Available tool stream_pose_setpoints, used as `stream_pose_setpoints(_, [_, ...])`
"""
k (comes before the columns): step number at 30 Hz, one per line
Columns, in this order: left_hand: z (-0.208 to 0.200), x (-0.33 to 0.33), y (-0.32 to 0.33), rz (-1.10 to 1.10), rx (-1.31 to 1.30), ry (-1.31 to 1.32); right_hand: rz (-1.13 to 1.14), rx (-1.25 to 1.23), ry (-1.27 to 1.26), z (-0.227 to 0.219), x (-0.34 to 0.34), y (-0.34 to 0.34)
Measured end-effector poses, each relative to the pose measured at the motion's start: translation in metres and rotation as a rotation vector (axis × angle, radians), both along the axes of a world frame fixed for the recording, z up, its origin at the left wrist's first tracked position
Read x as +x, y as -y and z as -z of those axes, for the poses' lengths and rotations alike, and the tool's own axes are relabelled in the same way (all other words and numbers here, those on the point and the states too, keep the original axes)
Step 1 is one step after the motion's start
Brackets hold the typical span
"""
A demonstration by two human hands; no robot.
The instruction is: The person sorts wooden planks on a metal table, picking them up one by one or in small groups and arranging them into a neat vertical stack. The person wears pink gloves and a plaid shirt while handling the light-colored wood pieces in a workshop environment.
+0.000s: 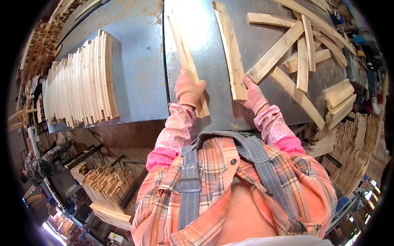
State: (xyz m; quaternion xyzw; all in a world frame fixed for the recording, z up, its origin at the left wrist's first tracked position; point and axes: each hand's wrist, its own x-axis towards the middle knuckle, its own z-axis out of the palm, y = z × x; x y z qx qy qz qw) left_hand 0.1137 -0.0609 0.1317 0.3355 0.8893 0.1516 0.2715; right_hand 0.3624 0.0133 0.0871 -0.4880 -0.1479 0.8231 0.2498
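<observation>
**Bright centre, blown-out glare, black fisheye rim**

White glare top-centre on tabletop (205,53). Soft shadow right of wooden slat row (82,82). Hands (189,89) (254,95) fairly sharp. Edges bend; rim clutter smeary; purple-fringed light lower left.

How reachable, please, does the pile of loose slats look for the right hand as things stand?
Probably yes: the loose slats start close beside the right hand, nothing visibly between, though it may need to release its board.

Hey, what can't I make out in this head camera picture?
Head view throughout:
Part of the thin strip: covered by the left hand.
Some right hand fingertips: hidden by the wide plank.
Upper-left wood stack: cut off by the dark rim.
Lower-left background details: too small and blurred.
</observation>
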Motion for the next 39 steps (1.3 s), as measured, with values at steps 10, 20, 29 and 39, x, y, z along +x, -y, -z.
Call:
stream_pose_setpoints(10, [0.034, -0.099, 0.056, -0.475, 0.537, 0.657, -0.148, -0.136, -0.735, 0.008, 0.005, 0.011])
stream_pose_setpoints(20, [0.015, -0.306, 0.126, -0.145, -0.200, -0.490, -0.156, -0.193, -1.028, 0.008, -0.042, 0.031])
stream_pose_setpoints(29, [0.007, -0.322, 0.140, -0.089, -0.373, -0.619, -0.090, -0.218, -1.100, 0.006, -0.089, 0.066])
stream_pose_setpoints(39, [0.007, -0.228, 0.137, -0.016, 0.527, -0.030, -0.376, 0.807, 0.825, -0.044, -0.123, 0.090])
